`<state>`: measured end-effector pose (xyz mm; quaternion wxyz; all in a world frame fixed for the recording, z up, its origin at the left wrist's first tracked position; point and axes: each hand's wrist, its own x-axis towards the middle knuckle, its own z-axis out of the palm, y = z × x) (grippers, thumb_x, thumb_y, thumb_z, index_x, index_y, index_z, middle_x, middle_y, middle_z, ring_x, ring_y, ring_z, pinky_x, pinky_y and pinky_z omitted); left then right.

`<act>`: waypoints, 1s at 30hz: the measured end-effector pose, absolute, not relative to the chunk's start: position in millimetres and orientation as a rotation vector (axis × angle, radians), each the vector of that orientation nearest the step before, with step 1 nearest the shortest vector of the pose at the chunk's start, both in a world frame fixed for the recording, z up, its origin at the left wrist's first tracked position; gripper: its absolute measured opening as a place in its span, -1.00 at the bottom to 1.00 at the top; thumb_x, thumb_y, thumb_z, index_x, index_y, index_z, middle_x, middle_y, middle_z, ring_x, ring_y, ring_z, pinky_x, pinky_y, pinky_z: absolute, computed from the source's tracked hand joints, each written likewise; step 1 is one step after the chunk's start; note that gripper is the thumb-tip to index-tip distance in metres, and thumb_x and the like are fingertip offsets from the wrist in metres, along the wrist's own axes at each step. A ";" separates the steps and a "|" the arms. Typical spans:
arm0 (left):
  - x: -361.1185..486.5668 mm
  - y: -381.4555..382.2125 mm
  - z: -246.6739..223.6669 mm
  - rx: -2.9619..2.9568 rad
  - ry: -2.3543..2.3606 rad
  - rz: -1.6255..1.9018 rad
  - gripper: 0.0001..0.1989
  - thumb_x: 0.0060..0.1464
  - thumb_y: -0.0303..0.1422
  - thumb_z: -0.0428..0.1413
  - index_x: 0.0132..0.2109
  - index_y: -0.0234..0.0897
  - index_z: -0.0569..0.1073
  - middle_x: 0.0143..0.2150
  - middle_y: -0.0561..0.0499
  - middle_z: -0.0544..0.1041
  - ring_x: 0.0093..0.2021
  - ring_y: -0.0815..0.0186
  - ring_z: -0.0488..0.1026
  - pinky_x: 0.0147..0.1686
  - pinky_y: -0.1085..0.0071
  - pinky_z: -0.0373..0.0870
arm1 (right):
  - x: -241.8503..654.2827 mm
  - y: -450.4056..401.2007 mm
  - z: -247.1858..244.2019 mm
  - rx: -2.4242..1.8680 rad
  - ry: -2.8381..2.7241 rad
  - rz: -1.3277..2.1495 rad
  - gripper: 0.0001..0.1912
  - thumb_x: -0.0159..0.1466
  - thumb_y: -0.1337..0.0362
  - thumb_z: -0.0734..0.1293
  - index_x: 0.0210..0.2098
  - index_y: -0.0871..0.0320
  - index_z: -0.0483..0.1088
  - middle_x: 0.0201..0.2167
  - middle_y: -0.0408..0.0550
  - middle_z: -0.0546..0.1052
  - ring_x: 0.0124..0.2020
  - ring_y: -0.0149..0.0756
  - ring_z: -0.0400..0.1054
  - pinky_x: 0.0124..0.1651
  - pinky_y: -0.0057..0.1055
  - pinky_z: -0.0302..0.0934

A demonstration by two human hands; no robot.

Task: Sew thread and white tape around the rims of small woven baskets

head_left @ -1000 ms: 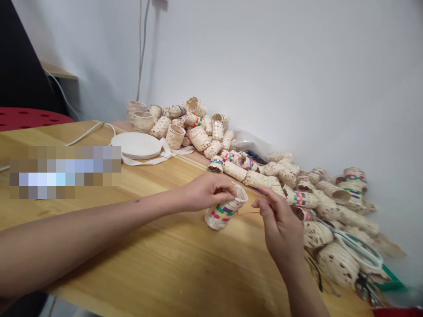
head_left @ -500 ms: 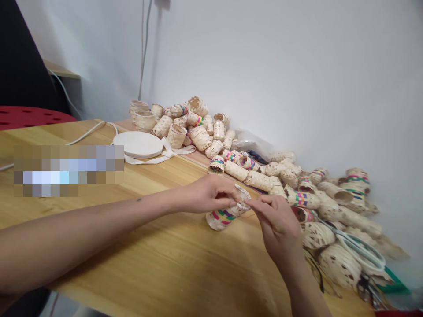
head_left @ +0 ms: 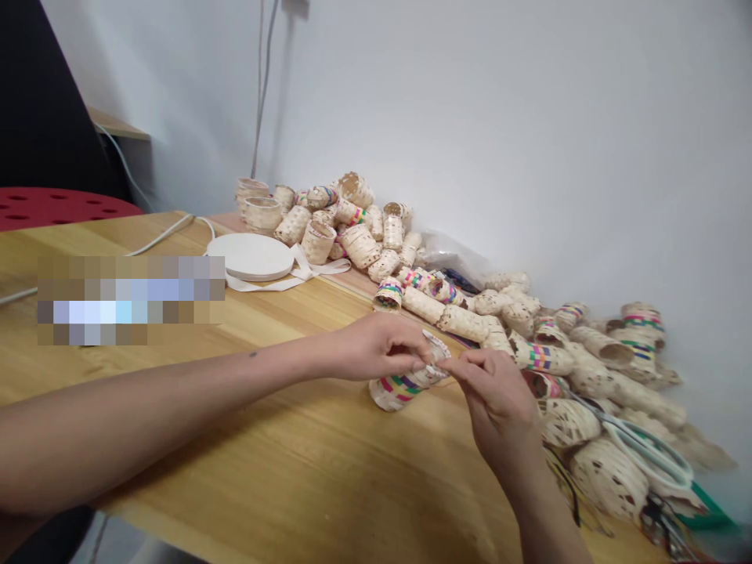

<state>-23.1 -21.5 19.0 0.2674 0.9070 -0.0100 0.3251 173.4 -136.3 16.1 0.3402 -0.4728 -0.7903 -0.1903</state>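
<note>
While the left hand (head_left: 379,348) grips a striped woven basket (head_left: 403,390), the right hand (head_left: 499,399) pinches at its rim.

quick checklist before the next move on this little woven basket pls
1. Left hand grip on the woven basket: ok, fingers wrap it near the rim.
2. Basket angle: ok, tilted, with its colored bands showing and its lower end down toward the wooden table.
3. Right hand position: ok, fingers pinch at the basket's rim.
4. Thread or strip in that pinch: cannot tell, the fingers hide it.
5. Scissors: ok, white-handled, lying on the pile of woven baskets right of the right hand.
</note>
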 end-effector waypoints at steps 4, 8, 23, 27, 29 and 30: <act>-23.2 -21.8 19.2 2.431 -0.021 0.879 -0.85 0.17 -0.46 0.04 -0.26 -0.36 0.51 -0.38 0.00 0.48 -0.36 0.40 0.35 -0.33 0.53 0.22 | 173.7 -136.2 15.7 -1.249 -2.049 -0.478 -0.74 0.30 0.41 0.23 -0.16 0.03 0.52 -0.38 -0.07 0.47 -0.33 -0.30 0.30 -0.31 -0.37 0.18; -23.1 -21.7 18.8 2.408 -0.050 0.866 -0.85 0.18 -0.45 0.04 -0.26 -0.36 0.50 -0.36 -0.02 0.50 -0.33 0.38 0.37 -0.30 0.52 0.23 | 173.2 -136.3 17.2 -1.272 -2.062 -0.437 -0.76 0.31 0.39 0.23 -0.19 0.04 0.52 -0.39 -0.07 0.46 -0.35 -0.31 0.29 -0.32 -0.37 0.17; -23.3 -24.7 21.9 2.406 -0.095 0.776 -0.86 0.19 -0.50 0.03 -0.25 -0.39 0.49 -0.33 -0.03 0.49 -0.30 0.38 0.39 -0.27 0.54 0.26 | 162.5 -136.6 29.6 -1.226 -2.125 -0.305 -0.79 0.33 0.36 0.23 -0.29 0.08 0.50 -0.47 -0.11 0.45 -0.40 -0.33 0.32 -0.37 -0.40 0.19; -22.4 -23.0 22.4 2.405 -0.118 0.781 -0.85 0.18 -0.51 0.02 -0.26 -0.37 0.49 -0.32 -0.04 0.51 -0.27 0.36 0.39 -0.24 0.52 0.26 | 166.3 -136.8 27.9 -1.271 -2.082 -0.244 -0.82 0.33 0.36 0.24 -0.15 0.05 0.46 -0.32 -0.09 0.52 -0.25 -0.30 0.37 -0.23 -0.38 0.25; -22.3 -22.5 22.4 2.398 -0.124 0.780 -0.85 0.18 -0.51 0.01 -0.26 -0.38 0.49 -0.30 -0.06 0.52 -0.26 0.35 0.40 -0.23 0.51 0.27 | 168.7 -138.2 27.2 -1.316 -2.050 -0.220 -0.83 0.33 0.34 0.25 -0.13 0.04 0.44 -0.28 -0.10 0.53 -0.21 -0.29 0.38 -0.18 -0.37 0.25; -22.4 -22.4 22.3 2.393 -0.123 0.781 -0.84 0.18 -0.51 0.01 -0.25 -0.38 0.50 -0.29 -0.06 0.53 -0.26 0.35 0.40 -0.23 0.50 0.27 | 169.2 -139.1 27.0 -1.341 -2.031 -0.211 -0.85 0.33 0.33 0.25 -0.16 0.04 0.44 -0.29 -0.12 0.53 -0.22 -0.29 0.38 -0.17 -0.38 0.25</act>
